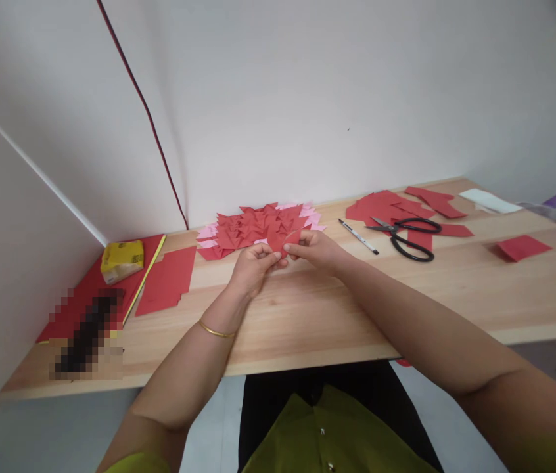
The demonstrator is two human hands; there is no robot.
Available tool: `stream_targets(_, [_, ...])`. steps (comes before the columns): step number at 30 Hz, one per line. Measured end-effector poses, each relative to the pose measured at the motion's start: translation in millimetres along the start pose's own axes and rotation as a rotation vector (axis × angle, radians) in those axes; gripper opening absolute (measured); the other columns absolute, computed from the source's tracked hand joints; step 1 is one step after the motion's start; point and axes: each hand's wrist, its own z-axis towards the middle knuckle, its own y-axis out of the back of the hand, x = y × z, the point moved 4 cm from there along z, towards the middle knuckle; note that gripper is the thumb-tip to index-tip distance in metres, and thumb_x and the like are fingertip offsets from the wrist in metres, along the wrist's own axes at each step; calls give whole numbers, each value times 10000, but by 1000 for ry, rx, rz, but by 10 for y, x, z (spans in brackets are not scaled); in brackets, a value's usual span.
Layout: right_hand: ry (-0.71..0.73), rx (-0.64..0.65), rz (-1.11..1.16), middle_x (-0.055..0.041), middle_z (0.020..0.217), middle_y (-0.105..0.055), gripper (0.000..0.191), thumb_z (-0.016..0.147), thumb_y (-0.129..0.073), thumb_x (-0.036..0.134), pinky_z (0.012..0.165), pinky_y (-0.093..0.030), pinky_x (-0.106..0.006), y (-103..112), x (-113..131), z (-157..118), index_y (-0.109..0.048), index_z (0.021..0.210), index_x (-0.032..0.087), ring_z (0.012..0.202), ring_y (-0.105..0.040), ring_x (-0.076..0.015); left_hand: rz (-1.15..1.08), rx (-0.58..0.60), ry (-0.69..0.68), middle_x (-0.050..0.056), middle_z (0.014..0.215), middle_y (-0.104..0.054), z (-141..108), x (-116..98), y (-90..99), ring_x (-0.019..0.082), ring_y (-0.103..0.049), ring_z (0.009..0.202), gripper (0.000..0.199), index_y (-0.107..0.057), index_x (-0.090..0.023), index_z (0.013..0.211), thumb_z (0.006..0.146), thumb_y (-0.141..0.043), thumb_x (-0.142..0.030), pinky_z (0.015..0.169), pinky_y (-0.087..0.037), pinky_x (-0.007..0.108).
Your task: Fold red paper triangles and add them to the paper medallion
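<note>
Between my two hands is a small piece of red paper (pixel 292 240), raised over the wooden table. My left hand (pixel 254 268) pinches its left side with thumb and forefinger. From the other side my right hand (pixel 313 251) grips it, thumb on top. The fingers hide part of the paper, so its exact shape cannot be told. Right behind the hands lies a heap of folded red paper pieces (pixel 248 226), with pink folded pieces (pixel 208 234) at its edges.
To the right lie a pen (pixel 358 237), black-handled scissors (pixel 413 242), red paper scraps (pixel 381 205) and a folded red sheet (pixel 524 247). On the left are a cut red sheet (pixel 168 279) and a yellow packet (pixel 123 259) on a larger red sheet. A white wall (pixel 307 98) stands behind.
</note>
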Motion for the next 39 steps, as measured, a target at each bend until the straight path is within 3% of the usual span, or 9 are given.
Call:
stream_targets(8, [48, -33, -106, 6, 660, -594, 228, 713, -676, 368, 616, -414, -257, 0, 10, 9, -614, 723, 150, 629, -533, -114, -20, 20, 48, 25, 674, -663, -14, 16, -13, 148, -676, 649, 359, -509, -131, 624, 537, -831, -263, 741, -542, 318])
stream_targets(16, [20, 47, 3, 11, 639, -583, 262, 709, -687, 411, 596, -399, -241, -43, 4, 1, -643, 739, 154, 604, -511, -100, 90, -41, -30, 2, 565, -642, -1, -6, 14, 138, -659, 597, 319, -511, -148, 624, 570, -801, -271, 633, -500, 250])
stream_targets(23, [9, 25, -7, 3, 643, -595, 291, 703, -683, 451, 589, -404, -245, -62, -62, 18, -629, 704, 165, 594, -513, -107, 131, -54, -40, 33, 571, -667, 17, 28, 19, 153, -668, 594, 330, -507, -149, 617, 577, -802, -292, 608, -483, 241])
stream_targets(32, [136, 82, -127, -9, 715, -602, 278, 752, -637, 445, 630, -412, -254, -55, -16, 10, -612, 676, 179, 664, -534, -134, 83, 18, 15, -6, 589, -635, -12, 37, -11, 160, -677, 619, 351, -509, -143, 613, 567, -819, -300, 629, -509, 261])
stream_targets(35, [120, 58, -140, -2, 703, -599, 295, 738, -647, 465, 611, -409, -250, -35, -46, 21, -603, 686, 179, 636, -527, -128, 37, 80, 24, -1, 653, -641, -11, 53, -16, 157, -680, 652, 355, -519, -139, 650, 591, -811, -333, 687, -528, 291])
stream_targets(39, [94, 54, -167, -6, 703, -615, 305, 738, -644, 478, 603, -410, -250, -23, -73, 18, -631, 743, 174, 628, -530, -129, 30, 62, -14, -6, 664, -630, 6, 59, 1, 138, -664, 638, 358, -510, -145, 675, 617, -795, -353, 685, -530, 288])
